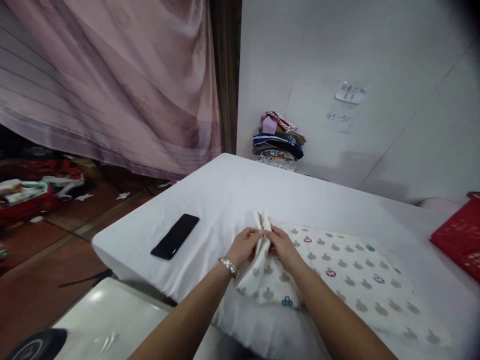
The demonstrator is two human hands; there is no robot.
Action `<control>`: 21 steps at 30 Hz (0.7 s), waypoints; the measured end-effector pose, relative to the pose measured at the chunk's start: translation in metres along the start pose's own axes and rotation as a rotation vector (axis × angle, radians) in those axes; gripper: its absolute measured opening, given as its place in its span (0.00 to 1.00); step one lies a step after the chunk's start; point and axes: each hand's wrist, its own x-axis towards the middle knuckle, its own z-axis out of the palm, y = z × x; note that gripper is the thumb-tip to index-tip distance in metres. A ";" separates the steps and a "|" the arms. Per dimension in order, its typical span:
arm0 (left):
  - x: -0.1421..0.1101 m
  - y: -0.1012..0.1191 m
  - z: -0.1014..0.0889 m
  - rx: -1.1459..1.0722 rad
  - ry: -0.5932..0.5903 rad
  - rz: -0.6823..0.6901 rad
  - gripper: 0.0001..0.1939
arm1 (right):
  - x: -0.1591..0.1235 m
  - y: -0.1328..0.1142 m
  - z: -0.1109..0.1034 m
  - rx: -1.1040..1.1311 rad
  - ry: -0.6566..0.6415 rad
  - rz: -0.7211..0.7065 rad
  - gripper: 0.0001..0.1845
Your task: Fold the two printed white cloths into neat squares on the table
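Note:
A white cloth printed with small grey, red and blue shapes point(348, 272) lies spread on the white-covered table point(225, 192). My left hand point(244, 245), with a silver bracelet at the wrist, and my right hand point(282, 246) meet at the cloth's left end. Both pinch a raised, bunched fold of that cloth between their fingers, the fold standing up between them.
A black phone point(175, 236) lies flat on the table to the left of my hands. A stack of folded clothes point(278, 141) sits at the far edge by the wall. A red basket point(459, 237) is at the right. A pink curtain point(112, 85) hangs at the left.

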 end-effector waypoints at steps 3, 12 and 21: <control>0.034 -0.012 -0.010 0.068 0.172 -0.049 0.24 | 0.007 0.005 0.006 -0.104 0.001 0.052 0.14; 0.072 -0.011 -0.021 0.320 0.164 -0.020 0.06 | 0.041 -0.009 0.019 -0.791 0.171 -0.125 0.27; 0.068 -0.008 -0.024 0.171 0.189 0.066 0.10 | 0.039 -0.011 0.027 -0.648 0.155 -0.195 0.30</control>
